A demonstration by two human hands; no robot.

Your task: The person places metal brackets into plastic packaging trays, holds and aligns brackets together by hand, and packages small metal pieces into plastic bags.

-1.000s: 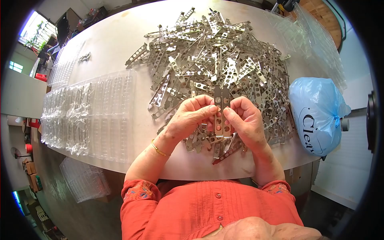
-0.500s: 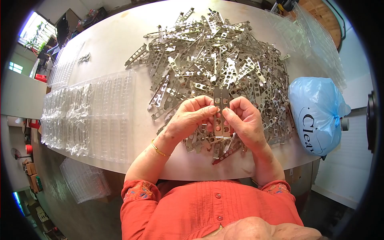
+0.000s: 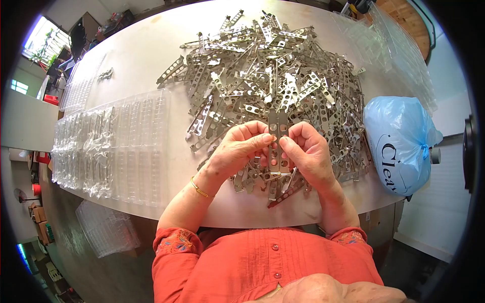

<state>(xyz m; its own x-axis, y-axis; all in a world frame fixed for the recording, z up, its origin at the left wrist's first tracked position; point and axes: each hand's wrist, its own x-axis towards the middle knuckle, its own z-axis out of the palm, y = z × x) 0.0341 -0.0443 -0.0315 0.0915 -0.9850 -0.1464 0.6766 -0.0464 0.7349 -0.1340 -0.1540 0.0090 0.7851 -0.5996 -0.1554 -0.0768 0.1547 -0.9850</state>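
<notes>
Two narrow metal brackets stand side by side in my fingers, each pierced by a row of round holes. My left hand (image 3: 246, 144) pinches the left bracket (image 3: 273, 119) between thumb and fingers. With its thumb in front, my right hand (image 3: 307, 149) grips the right bracket (image 3: 283, 121). The two strips lie close together, nearly upright, with their bent ends towards me. Behind and under both hands spreads a big heap of similar perforated metal brackets (image 3: 242, 65). My fingertips behind the strips are partly hidden.
At the left lies a clear plastic tray (image 3: 141, 146) with wrapped pieces in its left slots. Another clear tray (image 3: 83, 81) is behind it. A tied blue plastic bag (image 3: 399, 131) stands at the right, with clear plastic sheets (image 3: 399, 50) beyond. The white table (image 3: 242, 214) has a curved front edge.
Both hands keep their grip on the brackets. The pair has shifted very slightly to the left and turned a little; the rest looks the same.
</notes>
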